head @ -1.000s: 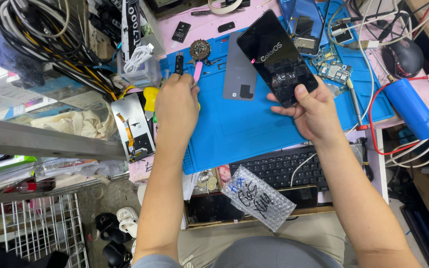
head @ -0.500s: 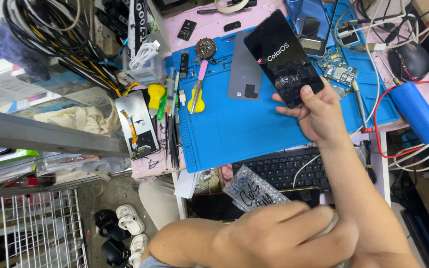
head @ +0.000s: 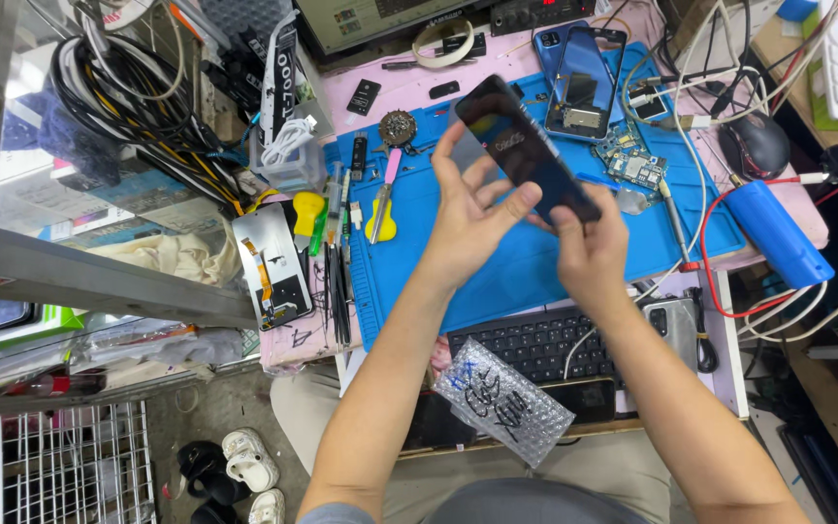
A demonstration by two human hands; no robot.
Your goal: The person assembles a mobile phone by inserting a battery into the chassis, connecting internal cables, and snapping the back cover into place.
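Both of my hands hold a black smartphone (head: 524, 146) with a lit screen, tilted above a blue work mat (head: 535, 262). My left hand (head: 467, 218) supports its underside with fingers spread along its left edge. My right hand (head: 589, 247) grips the lower end, thumb on the screen edge. A disassembled blue phone frame (head: 584, 78) and a small circuit board (head: 632, 165) lie on the mat behind the phone.
Tweezers, a yellow pry tool (head: 381, 225) and a round parts dish (head: 398, 127) sit at the mat's left. A detached screen panel (head: 272, 264), cable bundle (head: 138, 87), blue cylinder (head: 776, 233), black mouse (head: 755, 144), keyboard (head: 535, 342) and bubble-wrap bag (head: 501, 400) surround it.
My left hand left the tools at the mat's left, dropped low toward my body, then came up under the phone. The phone moved left and tilted, and is now held in both hands.
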